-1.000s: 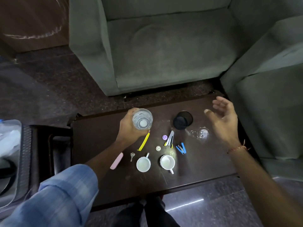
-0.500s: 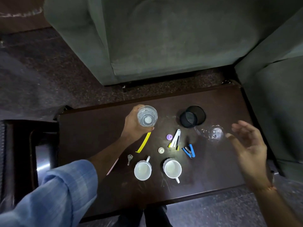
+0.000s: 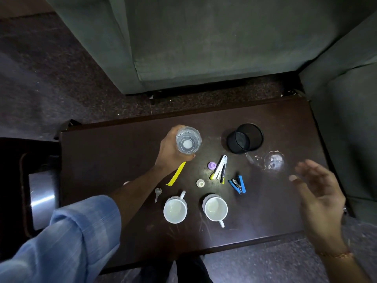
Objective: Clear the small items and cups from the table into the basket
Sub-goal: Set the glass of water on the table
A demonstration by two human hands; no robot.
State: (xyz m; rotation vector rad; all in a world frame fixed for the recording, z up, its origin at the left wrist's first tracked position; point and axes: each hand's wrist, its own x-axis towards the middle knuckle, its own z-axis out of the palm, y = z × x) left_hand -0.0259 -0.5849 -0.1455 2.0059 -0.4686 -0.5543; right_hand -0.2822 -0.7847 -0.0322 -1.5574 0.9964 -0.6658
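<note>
Beyond the table I see a grey-green fabric sofa [image 3: 204,43], dark speckled stone floor [image 3: 51,78], and a shiny metal surface [image 3: 41,199] at left.

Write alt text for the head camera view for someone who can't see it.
Seen from above, a person's left hand holds a clear glass over a dark table, while the open right hand reaches toward a second glass. Between them lie two white cups, a black mesh pot, staplers, a key and a yellow strip.

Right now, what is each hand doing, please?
Left hand: closed around the clear glass.
Right hand: open, holding nothing, near the second glass.
</note>
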